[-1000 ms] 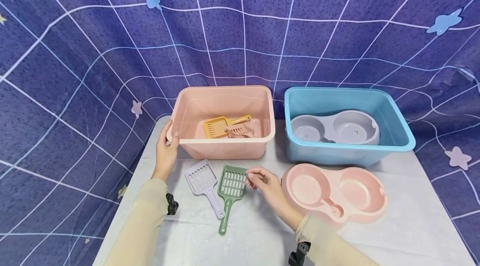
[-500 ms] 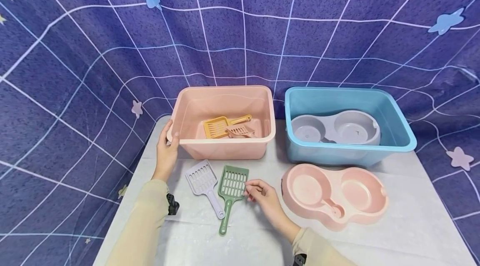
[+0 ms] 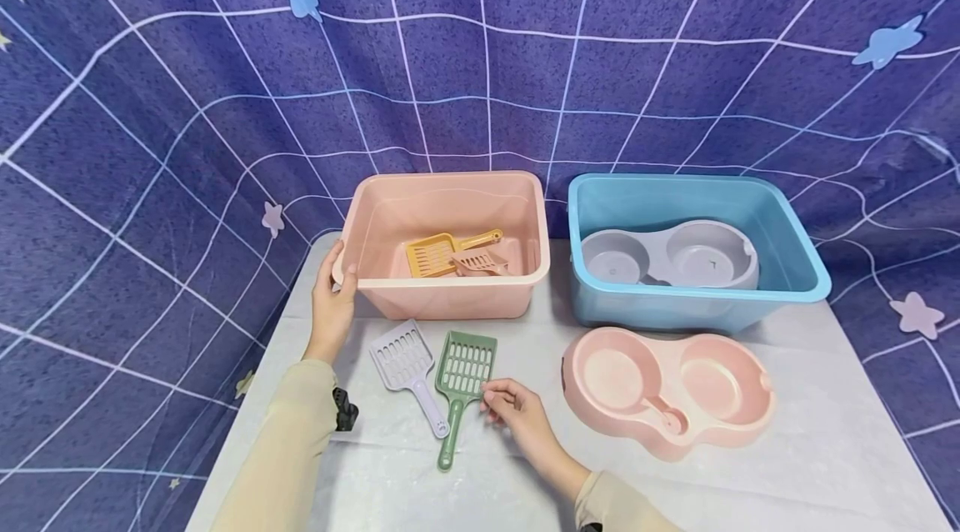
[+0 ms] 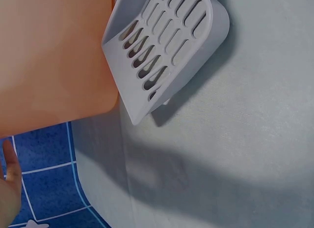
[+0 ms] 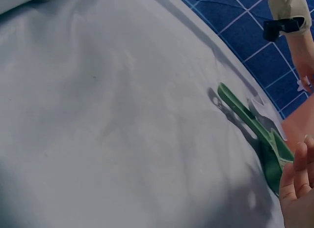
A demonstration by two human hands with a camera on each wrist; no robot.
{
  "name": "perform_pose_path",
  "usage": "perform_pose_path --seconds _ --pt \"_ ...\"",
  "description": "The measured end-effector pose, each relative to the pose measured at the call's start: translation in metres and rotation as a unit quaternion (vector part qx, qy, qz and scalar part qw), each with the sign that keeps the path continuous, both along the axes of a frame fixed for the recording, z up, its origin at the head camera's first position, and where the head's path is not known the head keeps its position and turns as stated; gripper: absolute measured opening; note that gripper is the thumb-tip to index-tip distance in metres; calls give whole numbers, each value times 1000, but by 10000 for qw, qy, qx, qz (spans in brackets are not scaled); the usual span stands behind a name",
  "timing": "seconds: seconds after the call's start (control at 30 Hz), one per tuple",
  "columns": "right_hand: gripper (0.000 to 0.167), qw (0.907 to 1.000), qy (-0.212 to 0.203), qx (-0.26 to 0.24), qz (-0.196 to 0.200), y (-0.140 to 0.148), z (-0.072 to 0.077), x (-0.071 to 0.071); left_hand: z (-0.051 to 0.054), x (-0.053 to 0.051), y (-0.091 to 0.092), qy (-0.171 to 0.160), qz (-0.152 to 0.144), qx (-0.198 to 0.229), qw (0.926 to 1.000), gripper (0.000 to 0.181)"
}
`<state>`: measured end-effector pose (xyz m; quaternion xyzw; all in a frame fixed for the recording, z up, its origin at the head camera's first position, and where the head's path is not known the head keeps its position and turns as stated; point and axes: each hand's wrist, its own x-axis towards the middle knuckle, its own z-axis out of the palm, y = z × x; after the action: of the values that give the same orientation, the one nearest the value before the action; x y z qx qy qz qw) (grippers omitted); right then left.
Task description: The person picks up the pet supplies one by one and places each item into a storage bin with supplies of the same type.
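Observation:
My left hand (image 3: 332, 311) holds the front left corner of a pink litter box (image 3: 442, 298), its thumb at the front rim. Inside the box lie a yellow litter scoop (image 3: 431, 257) and a pink litter scoop (image 3: 480, 262). My right hand (image 3: 525, 424) is beside the green litter scoop (image 3: 453, 407), fingers loosely bent at the right edge of its slotted head; whether they touch it I cannot tell. A lilac litter scoop (image 3: 402, 354) rests left of the green one, their handles close together. In the left wrist view the lilac scoop (image 4: 162, 39) appears against the box.
A blue litter box (image 3: 697, 307) with a grey double pet bowl (image 3: 656, 253) inside stands at the right. A pink double pet bowl (image 3: 667, 378) lies in front of it. Behind the white-covered table (image 3: 390, 482) hangs a blue patterned curtain (image 3: 450, 57).
My right hand has moved slightly left and toward me, down along the green litter scoop's right edge. The left hand stays on the pink litter box, and the scoops have not moved.

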<state>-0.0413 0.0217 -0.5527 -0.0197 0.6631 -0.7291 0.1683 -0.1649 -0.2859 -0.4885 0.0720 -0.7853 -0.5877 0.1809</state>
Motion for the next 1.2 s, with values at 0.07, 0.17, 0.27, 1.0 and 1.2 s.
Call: perform_pose_path --seconds 0.07,0.17,0.27,1.0,1.2 --pt "31 10000 -42 -13 27 -2 -2 1 3 1 1 -38 -36 40 10000 52" --pt "30 9999 -121 -15 57 -4 -4 3 15 7 6 -75 -106 74 9999 53" --pt "30 9997 -191 -58 103 -7 -7 5 26 13 11 -92 -158 61 9998 53" --pt "31 9973 -608 -244 328 -19 -19 18 33 15 14 -106 -139 93 9998 53" --pt "36 9971 -679 -143 321 -23 -17 21 33 16 14 -111 -133 101 9998 53"
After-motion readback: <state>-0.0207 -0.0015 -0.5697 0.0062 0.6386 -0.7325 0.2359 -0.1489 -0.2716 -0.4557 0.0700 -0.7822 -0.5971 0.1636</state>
